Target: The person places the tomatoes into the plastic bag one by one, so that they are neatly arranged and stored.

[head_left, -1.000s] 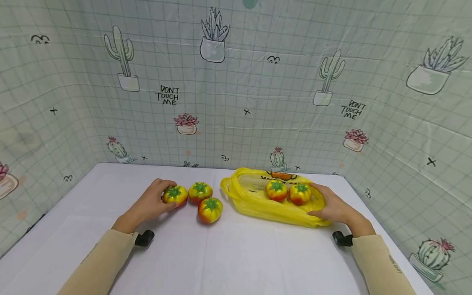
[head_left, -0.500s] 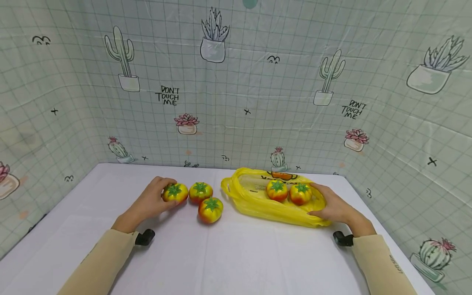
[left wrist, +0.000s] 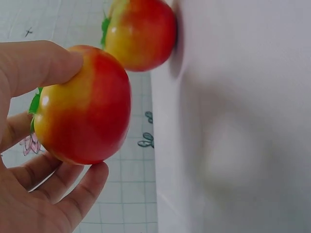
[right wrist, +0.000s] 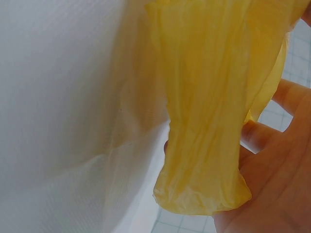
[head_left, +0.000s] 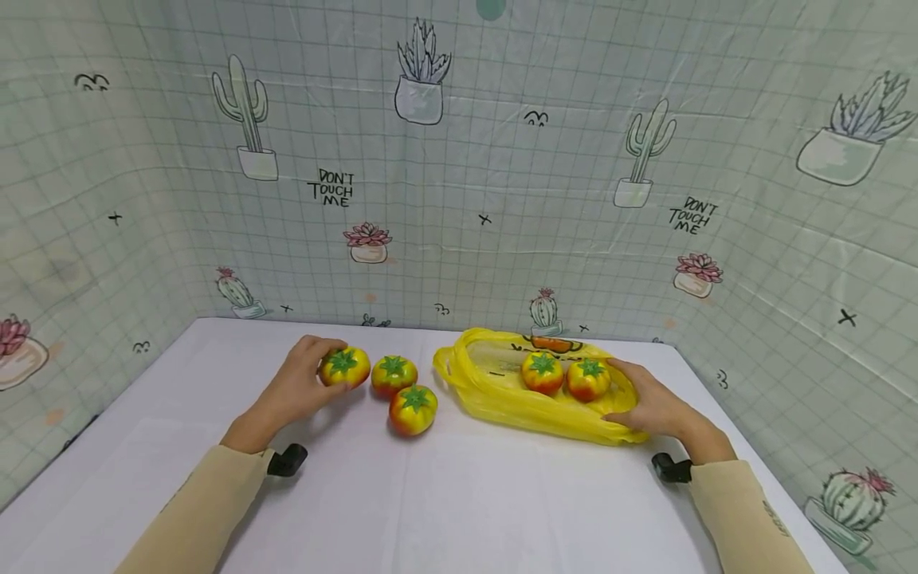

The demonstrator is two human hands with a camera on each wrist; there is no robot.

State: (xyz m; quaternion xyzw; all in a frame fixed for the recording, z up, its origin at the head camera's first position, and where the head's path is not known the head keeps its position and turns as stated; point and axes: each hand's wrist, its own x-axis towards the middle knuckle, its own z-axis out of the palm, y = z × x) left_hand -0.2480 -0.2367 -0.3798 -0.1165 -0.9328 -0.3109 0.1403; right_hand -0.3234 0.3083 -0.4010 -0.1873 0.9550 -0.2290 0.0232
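In the head view, my left hand (head_left: 297,383) holds a yellow-red tomato (head_left: 345,367) with a green star-shaped top between thumb and fingers. The left wrist view shows this tomato (left wrist: 85,107) raised off the white table. Two more tomatoes, a rear one (head_left: 394,375) and a front one (head_left: 413,410), stand just right of it. A yellow plastic bag (head_left: 516,414) lies to the right, with two tomatoes (head_left: 542,372) within its outline; whether inside or on top, I cannot tell. My right hand (head_left: 649,402) curves round the bag's right end, its fingers partly hidden behind the plastic in the right wrist view.
A white-covered table (head_left: 473,510) spreads in front of both forearms. Patterned cloth walls (head_left: 445,183) with cactus drawings enclose its back and sides. Each wrist carries a small black camera, such as the left camera (head_left: 288,460).
My left hand has lifted its tomato slightly upward. The right hand stays at the bag, and the other tomatoes keep their places. The head view has shifted a little.
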